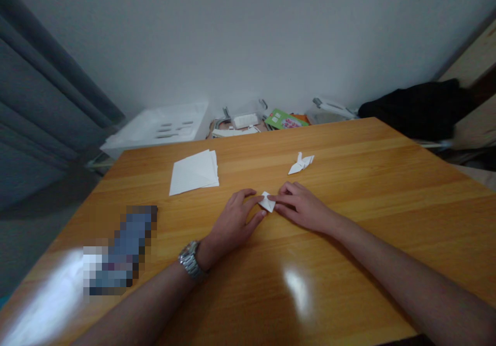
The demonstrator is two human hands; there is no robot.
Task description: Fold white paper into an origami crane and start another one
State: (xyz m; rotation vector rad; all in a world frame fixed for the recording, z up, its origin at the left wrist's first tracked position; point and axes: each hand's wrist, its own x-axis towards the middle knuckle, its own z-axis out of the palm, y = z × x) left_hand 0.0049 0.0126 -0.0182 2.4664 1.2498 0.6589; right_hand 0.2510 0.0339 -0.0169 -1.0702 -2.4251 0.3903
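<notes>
A small white folded paper (pixel 267 203), roughly diamond-shaped, lies on the wooden table between my two hands. My left hand (pixel 235 221), with a metal watch (pixel 190 261) on its wrist, has its index fingertip on the paper's left side and its thumb at the near edge. From the other side, my right hand (pixel 303 206) presses its index fingertip onto the paper, thumb close to the right edge and the other fingers curled. Beyond my right hand sits a white origami bird (pixel 301 163) with spread wings. The fingertips cover parts of the folded paper.
Several white paper sheets (pixel 196 172) lie stacked at the table's far left. A pixelated flat object (pixel 129 248) rests on the left side. Behind the table (pixel 349 181) stand a white tray (pixel 166 124), a green booklet (pixel 284 120) and clutter, with dark cloth (pixel 414 108) at right.
</notes>
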